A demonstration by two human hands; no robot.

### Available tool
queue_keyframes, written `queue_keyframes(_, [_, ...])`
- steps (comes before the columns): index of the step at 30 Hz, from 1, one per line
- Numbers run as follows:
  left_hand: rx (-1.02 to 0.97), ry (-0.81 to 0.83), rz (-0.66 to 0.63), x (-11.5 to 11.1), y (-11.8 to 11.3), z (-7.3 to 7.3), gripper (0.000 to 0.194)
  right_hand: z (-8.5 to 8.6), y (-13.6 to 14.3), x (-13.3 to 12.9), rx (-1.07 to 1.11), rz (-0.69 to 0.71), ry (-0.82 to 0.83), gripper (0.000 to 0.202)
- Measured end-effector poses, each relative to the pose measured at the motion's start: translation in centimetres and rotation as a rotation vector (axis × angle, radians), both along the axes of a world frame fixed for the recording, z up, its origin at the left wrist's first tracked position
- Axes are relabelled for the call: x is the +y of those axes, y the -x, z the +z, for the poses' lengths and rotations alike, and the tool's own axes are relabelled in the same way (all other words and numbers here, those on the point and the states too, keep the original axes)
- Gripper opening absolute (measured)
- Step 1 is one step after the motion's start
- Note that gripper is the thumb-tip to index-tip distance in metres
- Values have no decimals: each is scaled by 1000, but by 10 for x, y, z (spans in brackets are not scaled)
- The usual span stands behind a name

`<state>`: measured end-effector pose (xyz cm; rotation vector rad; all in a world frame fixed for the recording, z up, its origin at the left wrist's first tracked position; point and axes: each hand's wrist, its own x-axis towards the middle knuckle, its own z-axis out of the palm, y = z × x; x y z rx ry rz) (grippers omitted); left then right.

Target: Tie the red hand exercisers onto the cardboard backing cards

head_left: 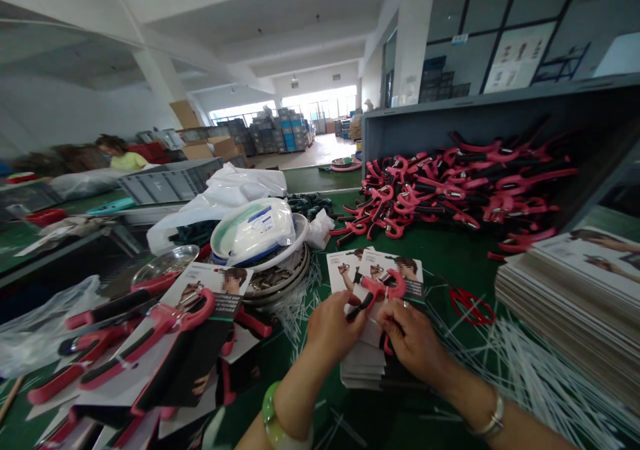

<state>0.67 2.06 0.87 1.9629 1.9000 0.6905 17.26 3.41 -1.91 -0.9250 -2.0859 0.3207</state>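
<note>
A pink-and-black hand grip strengthener (395, 289) lies against a printed backing card (406, 263), above a small stack of such cards. My left hand (334, 323) is closed around its black handle on the left side. Just right of it, my right hand (411, 337) is closed, thumb and forefinger pinched beside the strengthener's lower part. What those fingertips pinch is too small to make out. Loose white cable ties (535, 370) spread over the green table near my right wrist. To the left are carded grip strengtheners (175, 317) in an overlapping pile.
A tipped grey crate (400, 111) spills many loose grip strengtheners (450, 183) at the back right. Stacked cards (555, 303) stand at right, near a red bundle (471, 305). Bowls with a plastic bag (265, 230) sit left of centre. Another person (123, 155) is at the far left.
</note>
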Motion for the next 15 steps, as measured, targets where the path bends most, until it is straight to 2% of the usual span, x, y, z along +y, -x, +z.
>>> queue_keyframes(4, [-5, 1, -7, -2, 2, -4, 19, 1, 2, -7, -30, 46, 28, 25])
queue_keyframes(6, [-1, 14, 0, -4, 3, -7, 19, 4, -8, -7, -56, 107, 112, 26])
queue_keyframes(7, [3, 17, 4, -4, 4, -8, 20, 5, -18, -4, -54, 90, 164, 27])
queue_keyframes(8, [9, 18, 8, -5, 4, -9, 20, 6, -31, 1, -65, 38, 225, 27])
queue_keyframes(9, [15, 17, 13, -6, 3, -9, 20, 8, -47, 7, -64, -100, 257, 28])
queue_keyframes(10, [22, 14, 20, -8, 3, -8, 20, 8, -65, 15, -112, -295, 261, 29])
queue_keyframes(12, [35, 7, 45, -10, 1, -7, 19, 8, -101, 34, -458, -608, 340, 23])
queue_keyframes(15, [57, 3, 121, -12, 1, -6, 18, 3, -135, 59, -615, -684, 434, 10])
